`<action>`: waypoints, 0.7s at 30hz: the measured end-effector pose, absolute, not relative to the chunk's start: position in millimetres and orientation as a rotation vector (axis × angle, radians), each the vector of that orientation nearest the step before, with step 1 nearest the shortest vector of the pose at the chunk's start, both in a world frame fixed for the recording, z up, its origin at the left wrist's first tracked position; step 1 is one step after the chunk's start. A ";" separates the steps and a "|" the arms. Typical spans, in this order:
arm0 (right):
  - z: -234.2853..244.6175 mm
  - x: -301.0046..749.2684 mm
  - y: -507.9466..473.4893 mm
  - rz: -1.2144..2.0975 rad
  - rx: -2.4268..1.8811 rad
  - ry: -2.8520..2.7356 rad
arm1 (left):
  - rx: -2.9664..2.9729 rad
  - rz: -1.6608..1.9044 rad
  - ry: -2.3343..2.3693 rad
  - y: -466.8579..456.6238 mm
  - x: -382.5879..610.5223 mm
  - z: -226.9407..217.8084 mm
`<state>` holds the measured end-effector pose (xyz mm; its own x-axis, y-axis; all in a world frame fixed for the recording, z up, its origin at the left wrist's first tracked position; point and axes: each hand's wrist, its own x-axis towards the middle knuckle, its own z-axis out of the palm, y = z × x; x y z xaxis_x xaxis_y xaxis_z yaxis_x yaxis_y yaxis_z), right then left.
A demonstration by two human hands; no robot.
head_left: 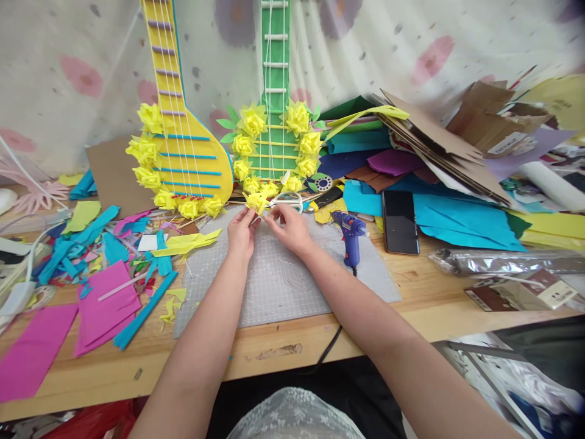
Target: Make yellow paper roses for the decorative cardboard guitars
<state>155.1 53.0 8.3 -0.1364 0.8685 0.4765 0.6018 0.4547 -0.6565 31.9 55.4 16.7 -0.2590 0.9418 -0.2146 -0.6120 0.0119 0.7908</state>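
Yellow paper, by the look of it, makes up the flower [256,200] that I see at the far edge of the grey mat [274,292], roughly at its twelve o'clock as the worker faces it. The left hand [242,233] pinches its underside, thumb against fingers. The right hand [290,227] curls in from four o'clock, its fingers just beside the base; whether they grip anything I cannot tell.

I'd expect the flower to be almost weightless, its petals soft and easily creased or torn, and not slippery. The base seems the sturdiest place to hold, leaving the petals uncrushed.

Taking the flower as the clock's centre, the green guitar [275,85] stands at twelve, its ring of blooms [252,121] crowding the space beyond the fingers. The yellow guitar [196,160] leans at ten. Scissors [289,199] lie near, at three, cramping the right hand's far side. Towards four sits the glue gun [351,236], its cord [331,349] passing behind the right forearm to the front of the tabletop [256,342], where a sleeve or elbow could catch it. Further out at three is a phone [400,222]. Around eight, a crumpled yellow strip [188,243] overlaps the mat, with blue and pink scraps [114,247] beyond.
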 end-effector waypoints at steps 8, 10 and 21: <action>40.6 157.8 58.9 -0.058 -1.095 -2.028 | 0.815 1.604 1.211 52.4 45.3 3.8; 45.3 158.4 63.7 -0.064 -1.092 -2.134 | 0.882 1.608 1.223 52.7 46.8 1.2; 56.7 160.3 88.8 0.101 -1.049 -2.351 | 0.946 1.610 1.305 60.5 42.5 -5.2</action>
<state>160.3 88.8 56.7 -0.5384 0.7066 0.4592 0.6644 0.6911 -0.2845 42.5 60.5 -5.2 -0.3655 0.9295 0.0491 -0.1445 -0.1088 0.9835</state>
